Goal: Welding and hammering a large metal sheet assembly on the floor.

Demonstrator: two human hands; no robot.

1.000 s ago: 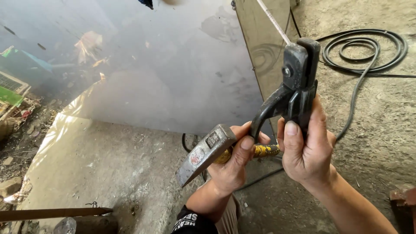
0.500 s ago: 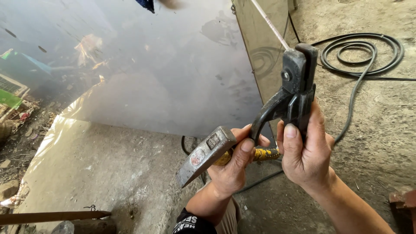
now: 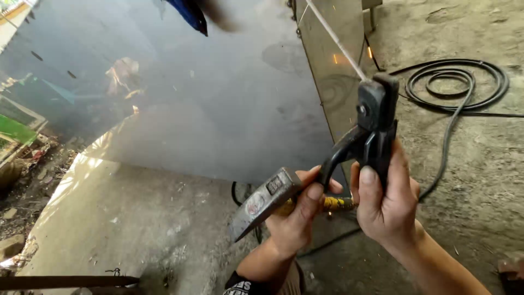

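Two hands (image 3: pixel 338 210), one hammer (image 3: pixel 262 201), one welding clamp (image 3: pixel 371 128) with one rod (image 3: pixel 335 41), one coiled black cable (image 3: pixel 456 82) and one large metal sheet (image 3: pixel 207 104) on the concrete floor.

Black electrode holder (image 3: pixel 374 123) upright with rod; grey hammer (image 3: pixel 262 201) tilted beside it.

A rough welding workshop, partly outdoors: a bare concrete floor (image 3: pixel 480 180), a large steel sheet (image 3: pixel 218 109) ahead of the grip, coiled black cable (image 3: pixel 458 82) to its right, rubble (image 3: pixel 22 186) far left.
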